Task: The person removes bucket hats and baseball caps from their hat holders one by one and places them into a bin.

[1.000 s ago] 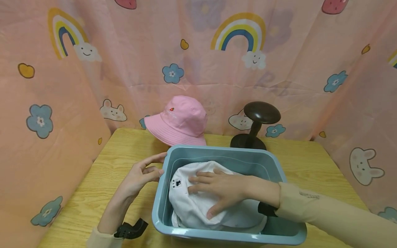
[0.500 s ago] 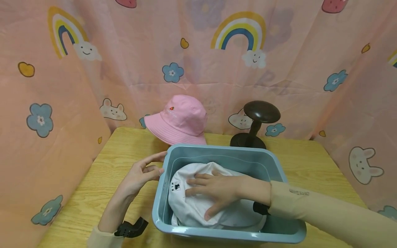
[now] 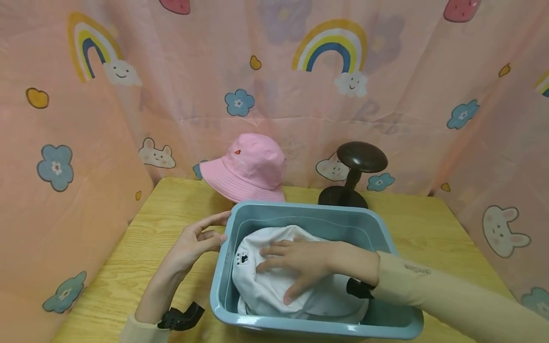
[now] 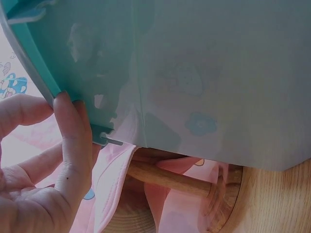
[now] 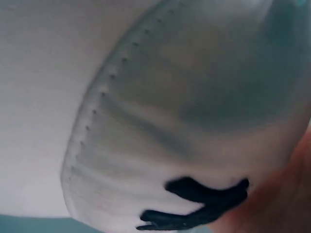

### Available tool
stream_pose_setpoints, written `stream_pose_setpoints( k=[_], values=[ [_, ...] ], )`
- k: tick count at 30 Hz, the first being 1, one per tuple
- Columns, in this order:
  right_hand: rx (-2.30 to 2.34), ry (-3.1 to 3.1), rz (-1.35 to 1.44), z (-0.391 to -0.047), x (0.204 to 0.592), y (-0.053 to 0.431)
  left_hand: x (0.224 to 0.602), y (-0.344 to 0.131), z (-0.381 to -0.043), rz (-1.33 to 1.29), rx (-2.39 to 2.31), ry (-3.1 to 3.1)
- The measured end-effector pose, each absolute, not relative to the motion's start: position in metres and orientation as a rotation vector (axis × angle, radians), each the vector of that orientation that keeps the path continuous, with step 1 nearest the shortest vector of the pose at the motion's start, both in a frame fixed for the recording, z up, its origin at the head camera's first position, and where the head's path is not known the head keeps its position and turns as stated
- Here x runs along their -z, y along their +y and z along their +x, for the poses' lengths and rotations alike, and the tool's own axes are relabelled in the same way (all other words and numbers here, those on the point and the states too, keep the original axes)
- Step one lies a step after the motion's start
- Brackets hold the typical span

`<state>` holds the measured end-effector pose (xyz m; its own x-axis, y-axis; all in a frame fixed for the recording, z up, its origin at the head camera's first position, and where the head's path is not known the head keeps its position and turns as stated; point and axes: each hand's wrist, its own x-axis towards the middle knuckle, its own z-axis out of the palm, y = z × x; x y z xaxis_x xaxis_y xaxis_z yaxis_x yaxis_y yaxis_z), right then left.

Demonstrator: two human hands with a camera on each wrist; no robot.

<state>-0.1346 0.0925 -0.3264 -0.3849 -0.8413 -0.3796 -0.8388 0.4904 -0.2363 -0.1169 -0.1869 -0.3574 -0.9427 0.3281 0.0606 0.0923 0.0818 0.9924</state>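
A pale blue plastic basin (image 3: 300,328) stands on the table with a white hat (image 3: 266,286) inside. The hat bears a small black logo, and dark embroidery shows on it in the right wrist view. My left hand (image 3: 193,243) holds the basin's left rim; in the left wrist view its thumb and fingers (image 4: 73,141) pinch that edge. My right hand (image 3: 304,264) lies palm down on top of the hat, fingers spread and fairly straight. Only a blurred bit of the right hand (image 5: 277,204) shows at the right wrist view's lower right.
Behind the basin, a pink bucket hat (image 3: 253,166) sits at the table's back left, over a wooden stand (image 4: 170,179) seen in the left wrist view. A dark hat stand (image 3: 353,166) with a rounded top is at the back right. A patterned pink curtain (image 3: 274,95) surrounds the table (image 3: 429,228).
My right hand has shifted slightly to the left on the white hat, which has moved a little with it. The left hand and the basin stay in place.
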Motion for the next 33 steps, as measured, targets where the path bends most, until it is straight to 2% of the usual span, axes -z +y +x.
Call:
stream_pose_setpoints(
  k=[20,33],
  values=[
    [0.184,2.396,-1.443,-0.138,0.300,0.112,0.360,-0.188,-0.118,0.416,-1.973,2.168],
    [0.302,2.446,-1.378,-0.143,0.289,0.120,0.359,-0.187,-0.118,0.425,-1.980,2.167]
  ],
)
